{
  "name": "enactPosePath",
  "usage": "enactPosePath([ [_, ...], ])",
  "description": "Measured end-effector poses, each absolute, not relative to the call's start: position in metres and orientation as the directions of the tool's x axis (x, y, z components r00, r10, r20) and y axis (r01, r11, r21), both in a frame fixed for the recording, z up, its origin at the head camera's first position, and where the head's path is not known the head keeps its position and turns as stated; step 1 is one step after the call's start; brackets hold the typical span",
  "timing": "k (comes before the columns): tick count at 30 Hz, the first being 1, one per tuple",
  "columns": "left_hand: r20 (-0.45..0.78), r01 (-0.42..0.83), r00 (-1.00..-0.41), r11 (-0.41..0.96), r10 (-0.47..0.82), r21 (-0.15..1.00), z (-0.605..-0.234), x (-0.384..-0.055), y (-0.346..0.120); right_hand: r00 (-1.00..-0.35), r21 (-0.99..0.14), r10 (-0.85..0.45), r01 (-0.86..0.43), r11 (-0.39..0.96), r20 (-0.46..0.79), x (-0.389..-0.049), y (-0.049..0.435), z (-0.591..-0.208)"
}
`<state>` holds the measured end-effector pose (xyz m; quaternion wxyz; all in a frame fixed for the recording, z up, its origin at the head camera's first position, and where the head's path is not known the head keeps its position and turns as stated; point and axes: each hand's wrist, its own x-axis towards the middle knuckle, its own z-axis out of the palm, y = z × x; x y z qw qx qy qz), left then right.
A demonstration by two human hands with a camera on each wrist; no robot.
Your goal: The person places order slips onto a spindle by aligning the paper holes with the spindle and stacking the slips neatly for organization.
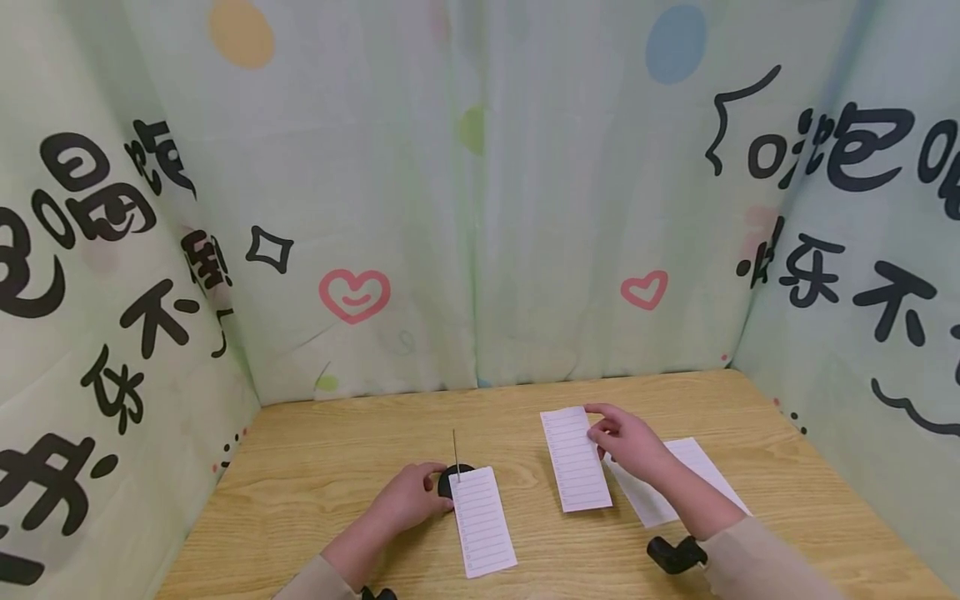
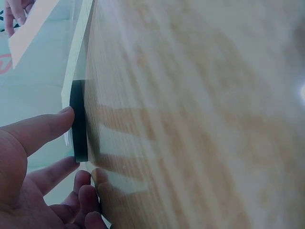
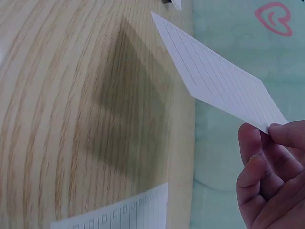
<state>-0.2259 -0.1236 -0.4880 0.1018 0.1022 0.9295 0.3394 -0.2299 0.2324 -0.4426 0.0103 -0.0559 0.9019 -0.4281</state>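
Observation:
My left hand (image 1: 408, 500) grips the round black base (image 1: 445, 485) of a bill spike by its left side, thumb and finger at its rim. From this base rises a thin upright metal needle (image 1: 455, 450). A lined paper slip (image 1: 483, 525) is on the needle near its top edge and slants toward me over the base. To the right, my right hand (image 1: 632, 442) pinches another lined slip (image 1: 573, 462) at its upper right corner. In the right wrist view this slip (image 3: 214, 71) is raised above the table, its shadow below it.
Under my right forearm another paper slip (image 1: 643, 504) lies on the wooden table (image 1: 337, 442). Printed curtains (image 1: 480, 250) close off the back and both sides. A black wrist mount (image 1: 675, 554) sits by my right sleeve.

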Motion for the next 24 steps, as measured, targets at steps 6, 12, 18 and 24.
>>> enactPosePath([
  [6, -0.125, 0.119, -0.957, 0.751, 0.26, 0.65, -0.488, -0.225, -0.123, -0.993, -0.826, -0.119, -0.084, 0.558, 0.02, -0.229, 0.217, -0.442],
  [12, -0.123, 0.119, -0.958, 0.749, 0.259, 0.652, -0.487, -0.225, -0.123, -0.99, -0.853, -0.139, -0.091, 0.513, 0.021, -0.231, 0.197, -0.44],
  [18, -0.102, 0.142, -0.957, 0.745, 0.272, 0.652, -0.487, -0.224, -0.124, -0.987, -0.863, -0.156, -0.101, 0.495, 0.026, -0.234, 0.177, -0.438],
  [24, -0.12, 0.13, -0.956, 0.751, 0.269, 0.647, -0.485, -0.224, -0.123, -0.985, -0.875, -0.171, -0.108, 0.471, 0.03, -0.234, 0.164, -0.436],
])
